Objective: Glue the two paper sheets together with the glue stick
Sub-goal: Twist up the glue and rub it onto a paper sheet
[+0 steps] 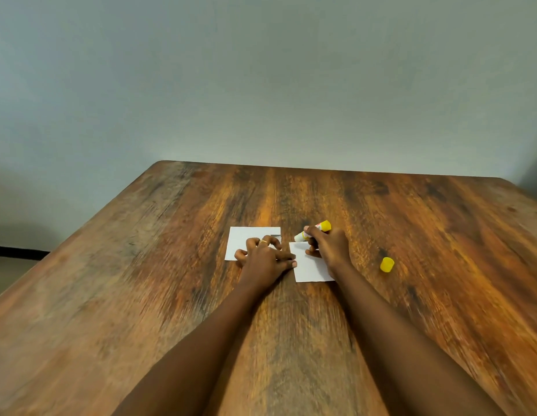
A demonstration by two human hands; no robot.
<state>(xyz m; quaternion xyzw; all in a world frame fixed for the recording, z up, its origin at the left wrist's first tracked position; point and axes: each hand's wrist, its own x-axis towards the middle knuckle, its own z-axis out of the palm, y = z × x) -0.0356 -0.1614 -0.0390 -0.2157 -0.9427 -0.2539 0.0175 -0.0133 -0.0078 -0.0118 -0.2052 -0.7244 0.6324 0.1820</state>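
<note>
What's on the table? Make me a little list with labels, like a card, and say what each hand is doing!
table: wooden
left paper: white, flat
right paper: white, flat, apart from the left one
left hand: pressing down across both papers
right hand: holding the glue stick
glue stick: uncapped, tip at the right paper's far edge
cap: yellow, alone on the table to the right

bare forearms, gold ring (263, 242) on left grip (262, 259)
</note>
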